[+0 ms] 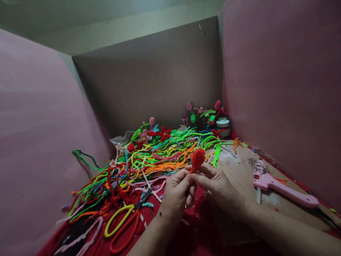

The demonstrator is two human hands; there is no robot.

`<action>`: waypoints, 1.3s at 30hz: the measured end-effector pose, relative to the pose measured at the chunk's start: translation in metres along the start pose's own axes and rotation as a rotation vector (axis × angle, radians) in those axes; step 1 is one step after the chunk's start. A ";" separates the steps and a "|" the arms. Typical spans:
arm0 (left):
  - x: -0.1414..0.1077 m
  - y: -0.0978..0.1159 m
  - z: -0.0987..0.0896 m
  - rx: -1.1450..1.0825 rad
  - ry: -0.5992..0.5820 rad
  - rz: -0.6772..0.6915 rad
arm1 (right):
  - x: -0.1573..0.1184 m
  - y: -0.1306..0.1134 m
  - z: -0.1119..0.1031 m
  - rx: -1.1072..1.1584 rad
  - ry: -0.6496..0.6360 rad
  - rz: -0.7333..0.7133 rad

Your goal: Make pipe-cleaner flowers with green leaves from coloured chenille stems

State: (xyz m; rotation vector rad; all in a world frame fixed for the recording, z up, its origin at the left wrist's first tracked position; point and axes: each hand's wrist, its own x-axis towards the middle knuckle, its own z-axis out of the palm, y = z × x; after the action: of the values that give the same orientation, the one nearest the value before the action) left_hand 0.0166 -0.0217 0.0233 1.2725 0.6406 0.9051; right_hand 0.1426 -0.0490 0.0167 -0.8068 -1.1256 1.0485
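Note:
A fuzzy red pipe-cleaner flower bud (198, 159) stands upright in the middle of the head view. My left hand (177, 190) pinches its base between thumb and fingers. From the other side, my right hand (217, 185) also grips the base, its fingertips meeting those of the left. The stem below the bud is mostly hidden by my fingers. Scissors (119, 221) with one yellow and one red-orange handle lie left of my left hand. Behind both hands spreads a heap of multicoloured pipe cleaners (160, 156).
A pink glue gun (287, 192) lies on brown board (239, 177) at the right, its cord trailing off. Finished fuzzy flowers (165, 133) rest behind the heap. A white-lidded jar (223, 127) stands at the back. Pink walls (282, 89) rise on both sides.

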 end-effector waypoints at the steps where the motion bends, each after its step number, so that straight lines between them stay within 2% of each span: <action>1: 0.000 0.000 -0.001 -0.056 -0.013 -0.017 | 0.001 -0.001 -0.001 -0.030 -0.006 0.007; 5: 0.002 -0.002 -0.003 -0.272 -0.096 -0.103 | 0.003 -0.001 -0.004 -0.037 -0.046 0.086; 11: 0.004 -0.007 -0.006 -0.558 -0.248 -0.207 | 0.007 0.013 -0.002 0.248 -0.101 0.151; 15: 0.003 -0.007 -0.006 -0.593 -0.319 -0.260 | 0.007 0.012 -0.001 0.313 -0.093 0.182; 18: 0.001 -0.005 -0.003 -0.509 -0.281 -0.244 | 0.006 0.007 0.000 0.313 -0.072 0.181; 21: -0.001 0.001 0.001 -0.285 -0.228 -0.190 | 0.005 0.005 0.001 0.328 -0.172 0.238; 23: -0.002 0.004 0.003 -0.095 -0.144 -0.147 | 0.005 0.006 0.001 0.339 -0.197 0.261; 25: -0.003 0.006 0.005 0.074 -0.029 -0.087 | 0.005 0.007 0.000 0.335 -0.127 0.245; 28: -0.005 0.002 0.003 0.363 0.097 0.093 | 0.006 0.011 -0.002 0.292 -0.011 0.197; 32: -0.007 -0.007 0.000 0.669 0.189 0.348 | 0.006 0.016 -0.003 0.279 0.013 0.158; 35: -0.007 -0.008 0.000 0.660 0.198 0.373 | 0.006 0.017 -0.001 0.298 -0.005 0.147; 37: -0.006 -0.006 0.001 0.555 0.192 0.313 | 0.005 0.017 -0.001 0.289 -0.016 0.151; 39: -0.005 -0.001 0.003 0.411 0.172 0.193 | 0.005 0.015 -0.001 0.274 -0.040 0.162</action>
State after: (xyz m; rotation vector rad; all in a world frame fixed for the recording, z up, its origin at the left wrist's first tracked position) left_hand 0.0168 -0.0275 0.0222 1.6561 0.8821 1.0859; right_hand 0.1404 -0.0394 0.0038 -0.6674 -0.9348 1.3266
